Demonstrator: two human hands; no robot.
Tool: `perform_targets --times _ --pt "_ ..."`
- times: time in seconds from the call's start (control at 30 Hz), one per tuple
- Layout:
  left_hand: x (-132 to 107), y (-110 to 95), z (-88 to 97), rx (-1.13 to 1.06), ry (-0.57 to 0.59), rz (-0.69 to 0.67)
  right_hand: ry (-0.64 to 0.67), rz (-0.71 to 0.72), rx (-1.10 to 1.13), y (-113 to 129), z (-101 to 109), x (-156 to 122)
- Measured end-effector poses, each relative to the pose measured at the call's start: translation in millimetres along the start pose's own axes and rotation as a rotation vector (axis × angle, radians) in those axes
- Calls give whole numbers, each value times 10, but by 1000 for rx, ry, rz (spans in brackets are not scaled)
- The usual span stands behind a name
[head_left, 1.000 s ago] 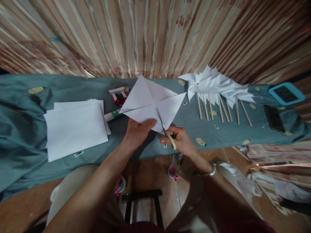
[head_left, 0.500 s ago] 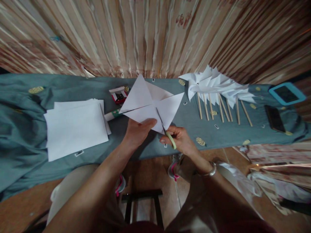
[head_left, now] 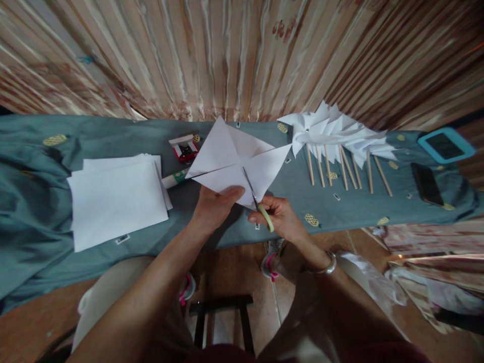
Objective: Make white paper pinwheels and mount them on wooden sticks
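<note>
Your left hand point(head_left: 216, 204) pinches the paper point(head_left: 236, 157) above the surface point(head_left: 298, 199), and your right hand point(head_left: 278, 217) grips scissors point(head_left: 266, 218) against it. Beyond, a red box point(head_left: 184, 149) lies open (dark bits inside) near a tube point(head_left: 170, 181), its green label point(head_left: 180, 176) unreadable

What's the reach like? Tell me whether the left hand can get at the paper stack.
Likely yes, if the left hand releases the cut sheet: mostly tablecloth lies between hand and paper stack.
</note>
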State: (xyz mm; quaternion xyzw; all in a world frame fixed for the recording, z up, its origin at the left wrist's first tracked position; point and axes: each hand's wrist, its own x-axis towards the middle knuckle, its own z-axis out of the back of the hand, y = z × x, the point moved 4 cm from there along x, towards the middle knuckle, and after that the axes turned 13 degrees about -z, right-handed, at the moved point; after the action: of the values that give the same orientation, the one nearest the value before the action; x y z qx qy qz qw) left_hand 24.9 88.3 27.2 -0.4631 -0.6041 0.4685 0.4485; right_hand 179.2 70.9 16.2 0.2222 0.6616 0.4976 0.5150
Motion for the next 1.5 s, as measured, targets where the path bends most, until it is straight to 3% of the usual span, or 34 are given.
perform_targets --times 1.0,1.27,1.5 --pt "14 -16 9 4 -38 2 -15 -49 47 -51 -39 34" --pt "47 -10 14 -109 -73 -3 3 37 -136 -31 -22 -12" --pt "187 -171 142 -161 -126 -98 106 -112 -181 -80 65 -167"
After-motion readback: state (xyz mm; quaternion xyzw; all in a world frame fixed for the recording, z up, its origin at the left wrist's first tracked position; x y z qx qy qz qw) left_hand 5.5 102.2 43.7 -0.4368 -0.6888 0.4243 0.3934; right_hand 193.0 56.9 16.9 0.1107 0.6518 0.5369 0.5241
